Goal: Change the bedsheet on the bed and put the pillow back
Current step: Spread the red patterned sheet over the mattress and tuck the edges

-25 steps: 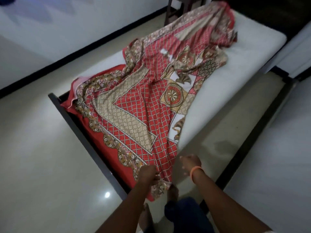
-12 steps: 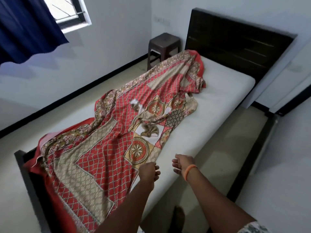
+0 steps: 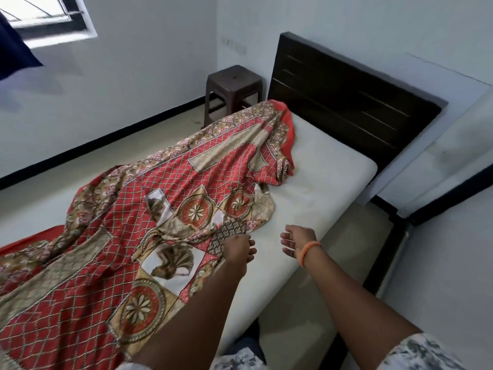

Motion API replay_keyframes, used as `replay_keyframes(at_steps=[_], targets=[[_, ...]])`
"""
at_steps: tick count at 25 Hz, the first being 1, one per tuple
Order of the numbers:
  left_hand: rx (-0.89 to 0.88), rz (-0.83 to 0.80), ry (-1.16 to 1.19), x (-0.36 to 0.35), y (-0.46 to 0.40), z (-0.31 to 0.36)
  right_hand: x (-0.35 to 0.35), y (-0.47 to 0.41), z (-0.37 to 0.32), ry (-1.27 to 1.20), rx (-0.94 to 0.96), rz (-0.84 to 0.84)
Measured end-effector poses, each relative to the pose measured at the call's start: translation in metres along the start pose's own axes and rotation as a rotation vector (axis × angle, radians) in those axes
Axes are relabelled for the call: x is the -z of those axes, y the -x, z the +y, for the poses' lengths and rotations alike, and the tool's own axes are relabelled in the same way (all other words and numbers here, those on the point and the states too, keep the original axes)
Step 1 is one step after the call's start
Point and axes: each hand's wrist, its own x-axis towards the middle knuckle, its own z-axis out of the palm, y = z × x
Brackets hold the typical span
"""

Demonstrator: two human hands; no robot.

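Note:
A red and beige patterned bedsheet [image 3: 149, 222] lies rumpled along the left half of the bed, bunched up near the headboard. The bare white mattress [image 3: 320, 182] shows on the right half. My left hand [image 3: 237, 252] rests at the sheet's near edge, fingers curled loosely, nothing clearly gripped. My right hand [image 3: 296, 240], with an orange band on the wrist, hovers over the bare mattress with fingers apart and empty. No pillow is in view.
A dark wooden headboard [image 3: 346, 108] stands at the far end of the bed. A brown plastic stool [image 3: 233, 86] sits left of it by the wall. A window [image 3: 45, 20] with a blue curtain is at upper left. Floor runs along both sides.
I have moved from the foot of the bed up along its right side. Both hands went from the sheet's bottom corner to its middle edge, and the headboard came into view.

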Motion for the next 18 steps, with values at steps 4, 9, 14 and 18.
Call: replay_keyframes(at_steps=[4, 9, 14, 18], targets=[[0.089, 0.034, 0.025, -0.071, -0.094, 0.026, -0.003, -0.099, -0.064, 0.101, -0.05, 0.005], [0.182, 0.022, 0.028, -0.159, -0.201, 0.063, 0.008, -0.221, -0.133, 0.248, -0.126, 0.028], [0.408, 0.164, 0.149, -0.221, -0.273, 0.057, 0.013, -0.371, -0.185, 0.341, -0.014, 0.136], [0.505, 0.263, 0.378, -0.297, -0.33, 0.045, -0.018, -0.504, -0.204, 0.358, -0.13, 0.023]])
